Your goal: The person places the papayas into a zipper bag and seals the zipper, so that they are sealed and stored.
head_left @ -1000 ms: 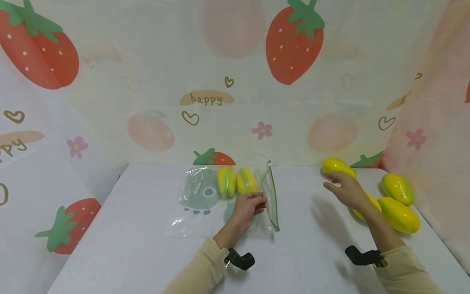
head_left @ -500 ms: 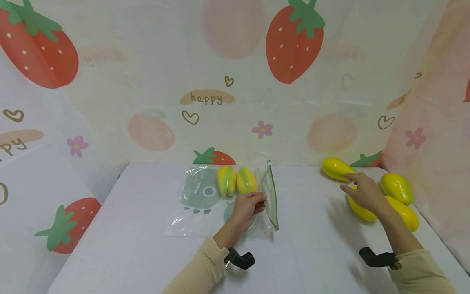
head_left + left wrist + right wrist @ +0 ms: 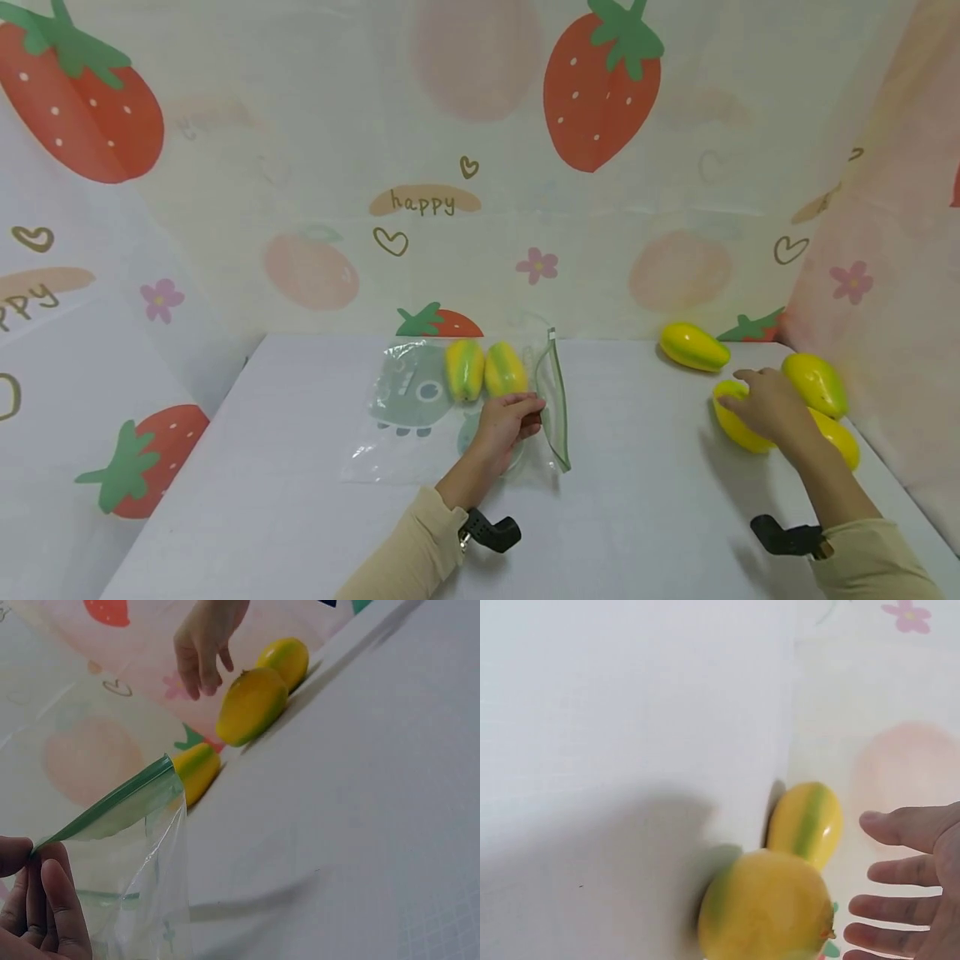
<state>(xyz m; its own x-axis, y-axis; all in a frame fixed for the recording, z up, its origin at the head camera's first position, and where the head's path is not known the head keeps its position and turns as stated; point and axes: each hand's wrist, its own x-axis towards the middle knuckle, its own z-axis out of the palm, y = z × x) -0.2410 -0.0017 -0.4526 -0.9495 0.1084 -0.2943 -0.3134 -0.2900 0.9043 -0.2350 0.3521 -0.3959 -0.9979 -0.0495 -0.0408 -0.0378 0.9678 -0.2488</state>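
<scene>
In the head view my left hand (image 3: 498, 433) pinches the open edge of a clear zip bag (image 3: 405, 454) with a green closure strip (image 3: 558, 408). Inside the bag lie two yellow-green mangoes, a left one (image 3: 464, 371) and a right one (image 3: 505, 367). The left wrist view shows thumb and fingers gripping the green strip (image 3: 112, 799). Over at the right, my right hand (image 3: 780, 408) hovers close over a mango (image 3: 742, 437), partly covering it. Its fingers are spread and apart from the mango (image 3: 765, 907) in the right wrist view.
More mangoes are on the right: one by the back edge (image 3: 693, 347), one near the right wall (image 3: 815, 385), and one (image 3: 838, 442) partly behind the right forearm. Strawberry-print cloth (image 3: 600, 208) walls the white table (image 3: 285, 533) at back and sides.
My right hand has moved right and toward me, away from the back mango to over the nearer one. My left hand and the bag stay in place.
</scene>
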